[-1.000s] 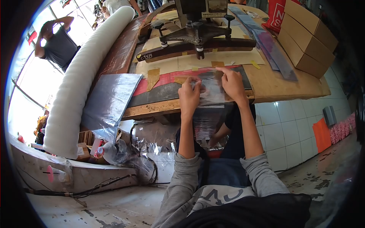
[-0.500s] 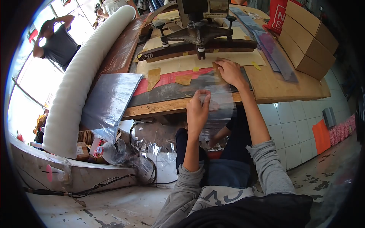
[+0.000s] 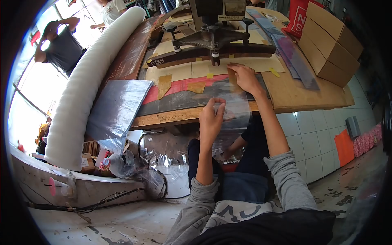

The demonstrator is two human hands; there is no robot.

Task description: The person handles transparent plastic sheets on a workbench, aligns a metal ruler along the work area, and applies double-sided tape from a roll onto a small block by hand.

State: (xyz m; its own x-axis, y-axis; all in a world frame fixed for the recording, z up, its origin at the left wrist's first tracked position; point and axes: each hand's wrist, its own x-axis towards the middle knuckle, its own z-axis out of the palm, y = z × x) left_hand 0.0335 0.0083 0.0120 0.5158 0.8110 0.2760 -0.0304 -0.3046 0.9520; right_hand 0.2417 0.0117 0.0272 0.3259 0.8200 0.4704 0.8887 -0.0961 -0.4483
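Clear sheet: lower end indistinct; press cut off above.

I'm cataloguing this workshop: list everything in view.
Table: 1, brown, centre
Press: 1, dark, above table
Clear film: count unclear, transparent, table's front edge
Red strip: 1, red, on table
Tan patches: at least 2, tan, before press
Plastic sheets: count unclear, bluish, table's left
Long strips: at least 2, blue-purple, table's right
Foam roll: 1, white, left
Boxes: several, brown, table's right
Bag: 1, red, behind boxes
Bottle: 1, clear, lower left
Block: 1, grey, right
Orange item: 1, orange, right
Pink bundle: 1, pink, far right
Other people: at least 2, dark/white tops, upper left
Left hand: 1, bare, at film
Right hand: 1, bare, near press
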